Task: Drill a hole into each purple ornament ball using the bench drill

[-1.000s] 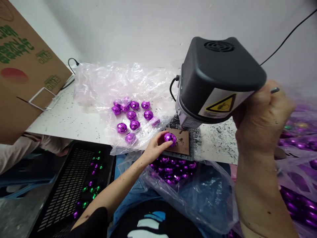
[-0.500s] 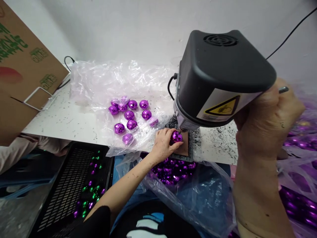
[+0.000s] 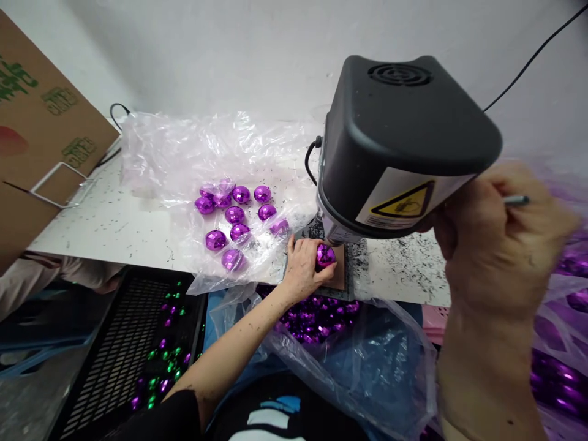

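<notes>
My left hand [image 3: 305, 266] grips a shiny purple faceted ball [image 3: 325, 256] on the brown pad [image 3: 339, 274] under the black machine [image 3: 413, 128]. The ball touches or nearly touches the machine's lower tip; the exact contact is hidden. My right hand [image 3: 500, 239], blurred, is closed at the machine's right side around a lever, whose grey end [image 3: 517, 200] sticks out past the fingers. Left of the machine, several purple balls [image 3: 234, 215] lie on clear plastic sheeting [image 3: 184, 159]. More purple balls [image 3: 316, 318] fill a plastic bag below the table edge.
A cardboard box [image 3: 41, 122] stands at the left. Below it is a black crate [image 3: 119, 337] with small green and purple balls, near another person's sleeve [image 3: 50, 269]. Dark flecks cover the white table [image 3: 404, 269]. Purple balls in plastic [image 3: 558, 380] are at the far right.
My right hand has shifted right and slightly down, and the lever's end has moved lower. My left hand still holds the ball at the pad. The whole view has shifted slightly.
</notes>
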Action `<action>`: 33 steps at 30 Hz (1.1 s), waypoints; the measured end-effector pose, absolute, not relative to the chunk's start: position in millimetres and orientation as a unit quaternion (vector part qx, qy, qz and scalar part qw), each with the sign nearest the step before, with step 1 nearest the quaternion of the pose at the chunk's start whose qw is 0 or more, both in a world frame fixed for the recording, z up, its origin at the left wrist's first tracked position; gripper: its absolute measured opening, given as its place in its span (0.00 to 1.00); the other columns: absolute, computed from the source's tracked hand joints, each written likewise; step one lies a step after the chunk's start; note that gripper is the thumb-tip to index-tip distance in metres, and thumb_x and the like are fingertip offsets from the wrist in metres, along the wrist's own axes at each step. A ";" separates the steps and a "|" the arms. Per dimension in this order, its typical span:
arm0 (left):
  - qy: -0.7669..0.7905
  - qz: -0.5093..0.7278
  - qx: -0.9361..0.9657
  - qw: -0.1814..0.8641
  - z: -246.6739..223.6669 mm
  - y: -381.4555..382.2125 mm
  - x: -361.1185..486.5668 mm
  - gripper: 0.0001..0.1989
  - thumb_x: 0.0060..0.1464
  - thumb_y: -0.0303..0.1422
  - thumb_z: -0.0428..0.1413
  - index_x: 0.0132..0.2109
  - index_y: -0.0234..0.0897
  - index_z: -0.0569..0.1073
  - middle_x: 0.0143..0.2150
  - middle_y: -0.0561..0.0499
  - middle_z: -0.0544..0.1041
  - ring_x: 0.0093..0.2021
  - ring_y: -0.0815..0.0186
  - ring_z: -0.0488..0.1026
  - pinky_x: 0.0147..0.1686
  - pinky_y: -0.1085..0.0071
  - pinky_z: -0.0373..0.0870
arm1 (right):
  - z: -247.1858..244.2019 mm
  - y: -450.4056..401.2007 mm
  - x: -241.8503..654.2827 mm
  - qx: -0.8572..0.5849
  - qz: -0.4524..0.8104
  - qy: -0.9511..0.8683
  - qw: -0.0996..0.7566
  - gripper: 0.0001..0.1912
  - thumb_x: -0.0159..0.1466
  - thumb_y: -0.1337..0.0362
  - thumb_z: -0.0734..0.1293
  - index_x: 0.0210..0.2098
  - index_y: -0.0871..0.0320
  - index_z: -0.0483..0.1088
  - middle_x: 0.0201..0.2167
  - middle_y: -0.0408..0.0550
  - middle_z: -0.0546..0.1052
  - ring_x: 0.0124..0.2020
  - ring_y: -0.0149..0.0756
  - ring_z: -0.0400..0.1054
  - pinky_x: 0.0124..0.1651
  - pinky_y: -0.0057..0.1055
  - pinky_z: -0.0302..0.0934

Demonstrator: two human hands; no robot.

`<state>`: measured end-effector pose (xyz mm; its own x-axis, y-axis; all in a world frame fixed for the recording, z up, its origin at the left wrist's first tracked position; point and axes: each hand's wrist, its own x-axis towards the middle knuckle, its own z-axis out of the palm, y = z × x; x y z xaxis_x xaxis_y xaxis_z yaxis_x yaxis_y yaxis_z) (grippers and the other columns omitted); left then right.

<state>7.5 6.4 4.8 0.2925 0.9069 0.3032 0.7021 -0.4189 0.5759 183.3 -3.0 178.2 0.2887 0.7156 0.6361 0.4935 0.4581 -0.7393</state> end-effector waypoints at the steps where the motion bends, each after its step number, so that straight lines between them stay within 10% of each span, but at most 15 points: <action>1: 0.511 0.305 0.785 0.170 4.9 6.3 7.3 0.15 0.57 0.38 0.60 0.49 0.40 0.68 0.46 0.48 0.75 0.52 0.56 0.70 0.70 0.47 0.46 | 175.5 -11.7 183.3 -0.521 0.087 -0.593 0.607 0.16 0.65 0.53 0.67 0.30 0.59 0.71 0.21 0.40 0.65 0.20 0.21 0.59 0.24 0.25 0.53; 6: 0.503 0.309 0.788 0.174 7.5 5.7 5.8 0.15 0.56 0.37 0.60 0.48 0.40 0.68 0.46 0.47 0.75 0.51 0.56 0.69 0.69 0.47 0.48 | 145.8 -45.4 185.5 -0.512 0.034 -0.655 0.555 0.02 0.63 0.66 0.68 0.37 0.56 0.72 0.27 0.40 0.70 0.25 0.23 0.65 0.26 0.26 0.57; 11: 0.514 0.303 0.782 0.182 10.3 4.7 6.4 0.15 0.57 0.37 0.59 0.50 0.40 0.68 0.48 0.46 0.75 0.54 0.54 0.69 0.69 0.48 0.49 | 119.1 -48.4 183.0 -0.447 -0.028 -0.696 0.562 0.16 0.59 0.74 0.67 0.46 0.54 0.71 0.28 0.41 0.70 0.28 0.27 0.66 0.28 0.28 0.59; 24: 0.494 0.316 0.789 0.182 8.6 1.7 4.6 0.19 0.57 0.37 0.60 0.53 0.39 0.67 0.51 0.45 0.75 0.56 0.54 0.70 0.67 0.49 0.53 | 112.1 -45.7 170.5 -0.475 -0.034 -0.630 0.614 0.04 0.60 0.72 0.66 0.30 0.59 0.70 0.23 0.41 0.68 0.23 0.25 0.61 0.25 0.30 0.59; 33: 0.484 0.324 0.789 0.198 6.5 0.9 4.3 0.15 0.59 0.37 0.59 0.51 0.40 0.68 0.50 0.45 0.76 0.54 0.55 0.70 0.68 0.49 0.52 | 92.9 -31.7 169.2 -0.409 -0.083 -0.609 0.675 0.11 0.56 0.74 0.65 0.38 0.58 0.74 0.20 0.41 0.65 0.23 0.29 0.63 0.24 0.31 0.64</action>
